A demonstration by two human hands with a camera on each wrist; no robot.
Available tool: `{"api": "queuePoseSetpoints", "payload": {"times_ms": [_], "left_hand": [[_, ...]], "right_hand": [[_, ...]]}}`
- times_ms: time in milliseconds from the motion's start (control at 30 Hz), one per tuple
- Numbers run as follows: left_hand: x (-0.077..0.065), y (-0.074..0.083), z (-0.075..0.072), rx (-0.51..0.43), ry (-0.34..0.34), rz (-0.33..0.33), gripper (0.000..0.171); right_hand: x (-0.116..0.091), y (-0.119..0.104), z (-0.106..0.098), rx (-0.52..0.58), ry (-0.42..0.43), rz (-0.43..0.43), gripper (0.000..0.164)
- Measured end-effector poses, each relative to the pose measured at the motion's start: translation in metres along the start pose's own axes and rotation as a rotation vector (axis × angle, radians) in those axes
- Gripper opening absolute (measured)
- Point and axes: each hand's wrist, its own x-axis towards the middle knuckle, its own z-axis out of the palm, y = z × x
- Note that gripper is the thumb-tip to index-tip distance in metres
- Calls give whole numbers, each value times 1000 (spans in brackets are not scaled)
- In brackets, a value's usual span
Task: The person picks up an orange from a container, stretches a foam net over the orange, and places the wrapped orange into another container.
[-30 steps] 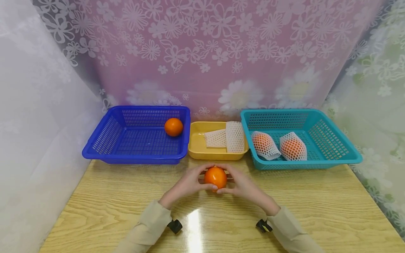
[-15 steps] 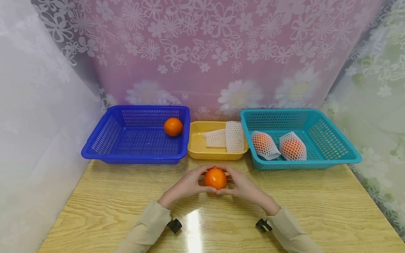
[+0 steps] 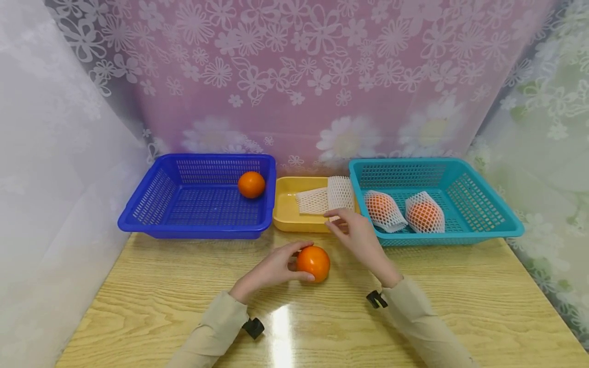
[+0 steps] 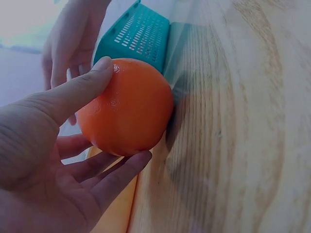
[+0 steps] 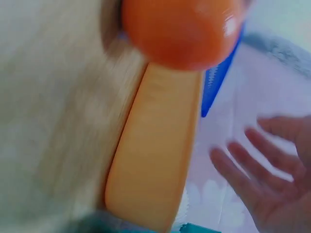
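My left hand (image 3: 275, 266) grips an orange (image 3: 313, 264) from its left side, thumb at the near side and fingers at the far side. In the left wrist view the thumb and fingertips press on the orange (image 4: 127, 108). My right hand (image 3: 361, 240) is off the fruit, above the front rim of the yellow tray (image 3: 287, 221). Its fingers are apart and hold nothing in the right wrist view, where the hand (image 5: 277, 170) is blurred. By the fingertips lies an upright white foam net sleeve (image 3: 341, 191), partly covered by them. A second foam net sleeve (image 3: 313, 201) lies left of it.
A blue basket (image 3: 216, 232) at the left contains another orange (image 3: 251, 184). The teal basket (image 3: 478, 232) at the right holds two fruits in foam nets (image 3: 384, 210). A flowered curtain (image 3: 285, 76) hangs behind. All stand on a wooden table (image 3: 184, 286).
My right hand has let go of the orange and moved forward and right, over the yellow tray's edge. The left hand stays at the orange, which has shifted very slightly toward me.
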Motion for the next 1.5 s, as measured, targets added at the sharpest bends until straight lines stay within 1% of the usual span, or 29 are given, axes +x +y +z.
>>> {"api": "queuePoseSetpoints", "payload": {"times_ms": [67,133,167,233,300,433,533,600,633,667,833,900,967,1133,1300,1433,1500], "left_hand": [[0,0,1,-8,-3,6,76],[0,-1,2,-17,-9,3,76],[1,-1,3,-24,-11,4,76],[1,-1,4,-38,-16,-1,77],[1,0,4,-47,-21,-6,78],[1,0,5,-60,-27,-7,78],[1,1,4,-64,-30,-13,79],[1,2,4,-65,-29,-16,79],[1,2,4,-64,-28,-17,78],[1,3,4,-63,-27,-17,78],[0,4,3,-58,-22,-16,78],[0,4,3,-51,-20,-17,78],[-1,4,2,-40,-18,-22,78],[-2,4,2,13,-5,-24,78],[-1,2,1,61,-9,6,79],[-1,0,1,112,-11,31,80],[-1,0,0,127,-10,34,81]], "right_hand": [[10,1,5,-121,102,0,21],[18,5,12,-242,166,16,23],[22,7,15,-301,183,30,25],[28,11,22,-389,194,72,29],[33,15,28,-451,189,118,32],[41,22,37,-514,174,186,38],[46,25,40,-572,155,211,45],[50,27,41,-604,156,211,50],[51,28,41,-618,157,207,51],[53,30,42,-625,168,197,47],[56,35,44,-633,219,137,18],[56,35,44,-625,230,124,12],[56,34,43,-615,238,114,13],[55,24,36,-582,267,76,23],[55,7,23,-518,287,69,35],[53,-10,10,-358,335,31,38],[50,-16,5,-244,368,6,33]]}}
